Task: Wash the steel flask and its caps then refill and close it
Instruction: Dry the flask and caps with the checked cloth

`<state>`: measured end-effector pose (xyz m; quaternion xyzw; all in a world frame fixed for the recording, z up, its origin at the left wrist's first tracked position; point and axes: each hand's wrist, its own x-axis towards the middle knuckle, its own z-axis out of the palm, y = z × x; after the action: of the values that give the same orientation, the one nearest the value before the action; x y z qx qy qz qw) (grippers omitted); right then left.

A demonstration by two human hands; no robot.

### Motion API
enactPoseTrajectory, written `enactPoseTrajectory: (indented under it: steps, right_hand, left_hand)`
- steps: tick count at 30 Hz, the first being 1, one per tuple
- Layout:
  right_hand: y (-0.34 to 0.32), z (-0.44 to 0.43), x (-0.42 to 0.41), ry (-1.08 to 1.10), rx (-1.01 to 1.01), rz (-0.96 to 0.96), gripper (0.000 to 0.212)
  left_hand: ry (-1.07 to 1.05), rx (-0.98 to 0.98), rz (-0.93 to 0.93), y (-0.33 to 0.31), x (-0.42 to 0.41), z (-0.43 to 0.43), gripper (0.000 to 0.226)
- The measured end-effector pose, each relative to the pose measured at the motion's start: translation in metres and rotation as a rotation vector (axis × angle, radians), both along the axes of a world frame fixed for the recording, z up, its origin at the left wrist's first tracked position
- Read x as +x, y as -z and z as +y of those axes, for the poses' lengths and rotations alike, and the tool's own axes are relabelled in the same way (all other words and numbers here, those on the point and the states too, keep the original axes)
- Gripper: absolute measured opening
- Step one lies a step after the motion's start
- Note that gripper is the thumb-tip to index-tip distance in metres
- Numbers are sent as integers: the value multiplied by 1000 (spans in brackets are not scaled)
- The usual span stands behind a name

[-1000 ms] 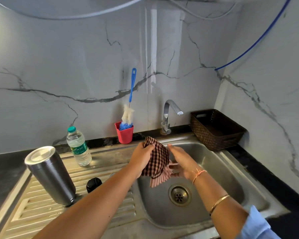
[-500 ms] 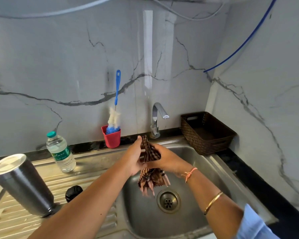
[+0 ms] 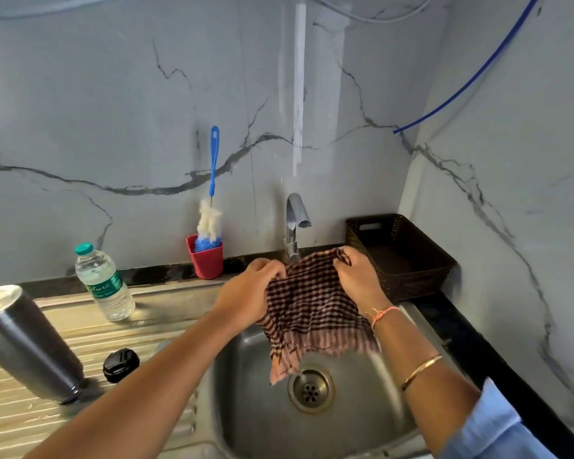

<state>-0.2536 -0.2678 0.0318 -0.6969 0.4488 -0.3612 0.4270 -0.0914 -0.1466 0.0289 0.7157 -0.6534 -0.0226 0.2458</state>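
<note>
Steel flask (image 3: 30,342) stands on the near-left drainboard, with the black cap (image 3: 121,365) just beside it. Over the sink (image 3: 246,399), left grip (image 3: 249,289) and right grip (image 3: 355,276) each pinch the cloth (image 3: 312,309) by its top edge. If lowered, its hanging corner could dip into the drain. Earlier the cloth was bunched; now it is spread.

Brushed steel flask (image 3: 30,346), checked cloth (image 3: 312,313)

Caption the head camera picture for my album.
Left hand and right hand hold a brown checked cloth over the steel sink; steel flask and round black cap sit on the drainboard.
</note>
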Motion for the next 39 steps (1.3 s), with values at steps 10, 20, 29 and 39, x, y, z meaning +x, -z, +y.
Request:
enactPoseTrajectory:
  steps: [10,20,29,39]
  right_hand:
    - [4,-1,1,-167,-123,45,19]
    - [6,41,12,-659,116,125,41]
    - [-3,45,13,-347,85,39,41]
    - [-34,49,21,-187,370,-421,46]
  left_hand:
    - [-171,409,57,-21,-20,-27,62]
    - [-384,326,1231,-33,-23,-32,25]
    - [-187,374,1128,-38,-8,-15,33]
    - [203,573,974,12,33,9,90]
